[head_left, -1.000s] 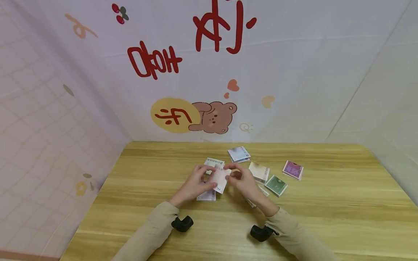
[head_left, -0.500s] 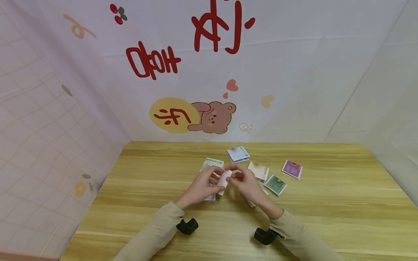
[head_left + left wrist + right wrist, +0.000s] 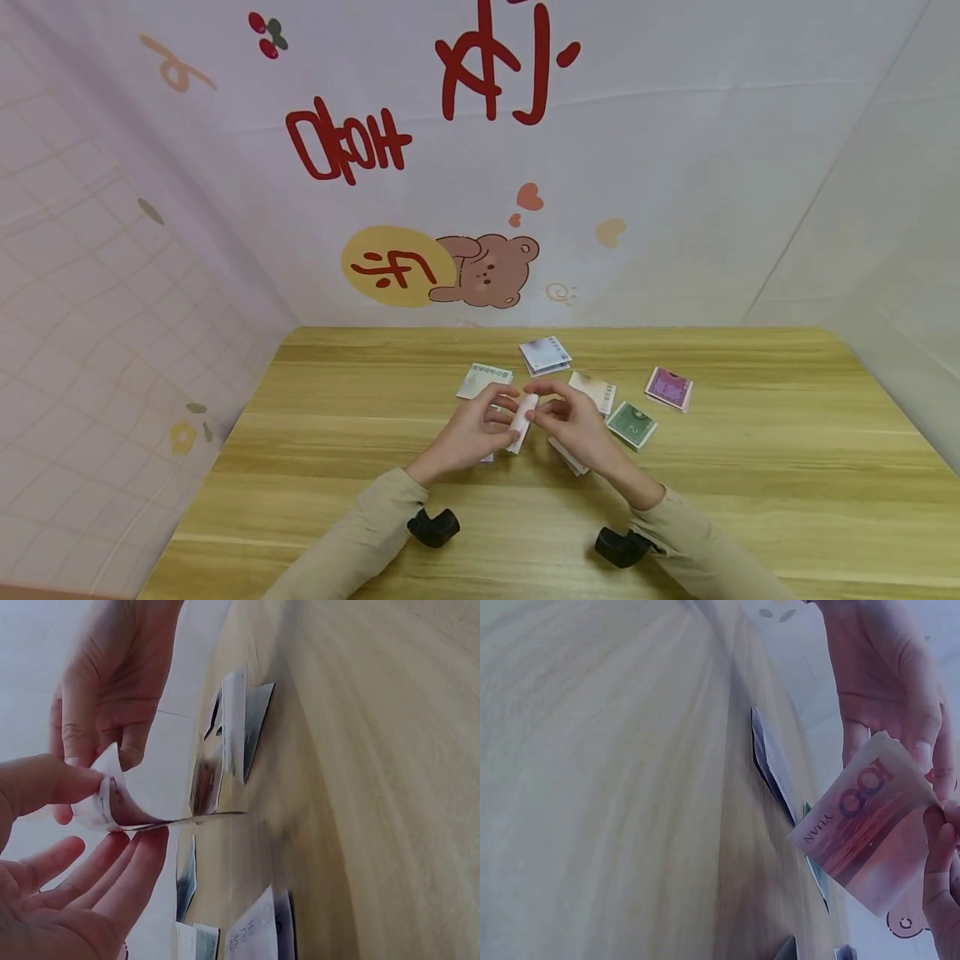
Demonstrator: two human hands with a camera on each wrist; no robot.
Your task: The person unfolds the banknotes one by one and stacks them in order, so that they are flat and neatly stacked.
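A red 100-yuan banknote (image 3: 874,825) is held above the wooden table (image 3: 300,467) between both hands. Its bent-over upper edge shows as a pale strip in the head view, and the left wrist view has the banknote (image 3: 112,802) curling over. My left hand (image 3: 472,429) pinches it from the left, thumb on the near end. From the right, my right hand (image 3: 576,423) grips the other edge between thumb and fingers. Beneath the left hand, a purplish folded note (image 3: 488,457) is mostly hidden. A folded note (image 3: 567,457) lies partly under the right hand.
Folded notes lie around the hands: pale green (image 3: 483,382), bluish (image 3: 545,355), beige (image 3: 594,392), dark green (image 3: 632,425) and purple (image 3: 669,388). A printed cloth wall (image 3: 645,150) stands behind the table. Each wrist wears a black camera mount (image 3: 433,527).
The banknote went from showing a broad face to a narrow bent strip in the head view. Both hands shifted slightly right; the left came nearer the right.
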